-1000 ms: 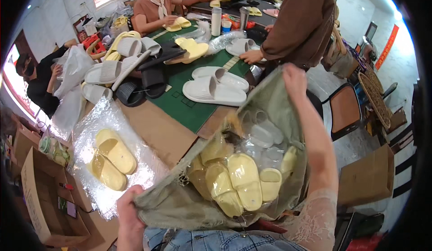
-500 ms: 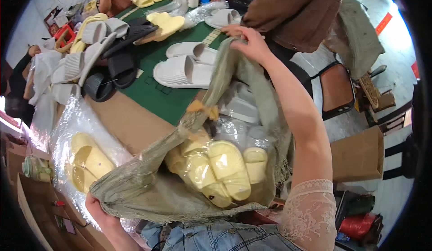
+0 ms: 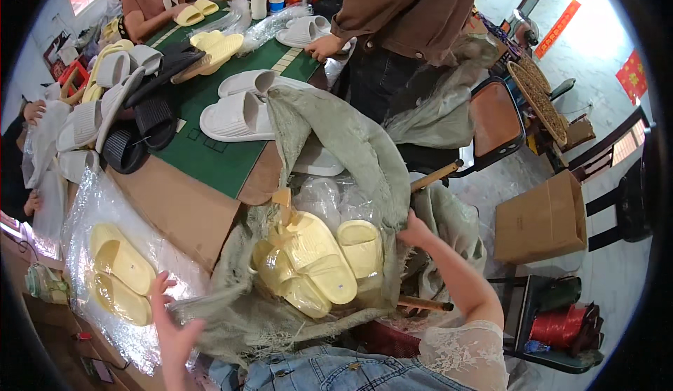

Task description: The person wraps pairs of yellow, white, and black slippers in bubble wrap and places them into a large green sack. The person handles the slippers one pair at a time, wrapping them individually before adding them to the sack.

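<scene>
We see the left hand splayed open, the right hand (its grip we cannot tell) against a woven sack so slack it could flop over the yellow slide sandals

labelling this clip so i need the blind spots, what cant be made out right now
In the head view:
Bottom of the sack: under the plastic-wrapped yellow slippers.
Right end of the nearer white slipper on the green mat: behind the sack's raised flap.
Forearm behind the left hand: cut off by the lower edge.
Right hand: small, fingers unclear against the sack.
Co-worker at far left: mostly lost in the dark rim.
</scene>
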### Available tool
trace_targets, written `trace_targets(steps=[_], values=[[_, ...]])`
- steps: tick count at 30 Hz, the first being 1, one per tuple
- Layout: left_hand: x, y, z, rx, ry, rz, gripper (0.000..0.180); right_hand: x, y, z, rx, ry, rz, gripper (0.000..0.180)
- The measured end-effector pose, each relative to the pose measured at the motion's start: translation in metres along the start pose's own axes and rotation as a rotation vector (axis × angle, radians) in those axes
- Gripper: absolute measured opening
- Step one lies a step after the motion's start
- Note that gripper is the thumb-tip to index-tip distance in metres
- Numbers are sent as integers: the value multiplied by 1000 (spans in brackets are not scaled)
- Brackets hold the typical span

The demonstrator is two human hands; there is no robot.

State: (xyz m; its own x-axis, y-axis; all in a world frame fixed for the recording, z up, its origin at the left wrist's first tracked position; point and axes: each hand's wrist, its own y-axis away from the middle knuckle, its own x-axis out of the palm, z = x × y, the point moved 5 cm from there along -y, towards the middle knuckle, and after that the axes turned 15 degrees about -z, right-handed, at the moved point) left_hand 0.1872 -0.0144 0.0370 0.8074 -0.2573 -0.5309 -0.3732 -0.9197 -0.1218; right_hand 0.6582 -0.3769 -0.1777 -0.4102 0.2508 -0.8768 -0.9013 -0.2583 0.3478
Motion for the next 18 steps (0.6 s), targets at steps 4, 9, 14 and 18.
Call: trace_targets(steps=[4, 9, 14, 18], values=[[72, 15, -4, 295, -604, 353, 114, 18, -4, -19, -74, -7, -117, 80], [145, 42, 43, 277, -799, 457, 121, 11, 1, -49, 418, -407, -58, 32], [155, 45, 53, 303, -870, 319, 115, 23, 11, -49, 359, -1052, -8, 40], [139, 56, 68, 812, -733, 137, 107, 27, 7, -60, 146, -762, 31, 50]])
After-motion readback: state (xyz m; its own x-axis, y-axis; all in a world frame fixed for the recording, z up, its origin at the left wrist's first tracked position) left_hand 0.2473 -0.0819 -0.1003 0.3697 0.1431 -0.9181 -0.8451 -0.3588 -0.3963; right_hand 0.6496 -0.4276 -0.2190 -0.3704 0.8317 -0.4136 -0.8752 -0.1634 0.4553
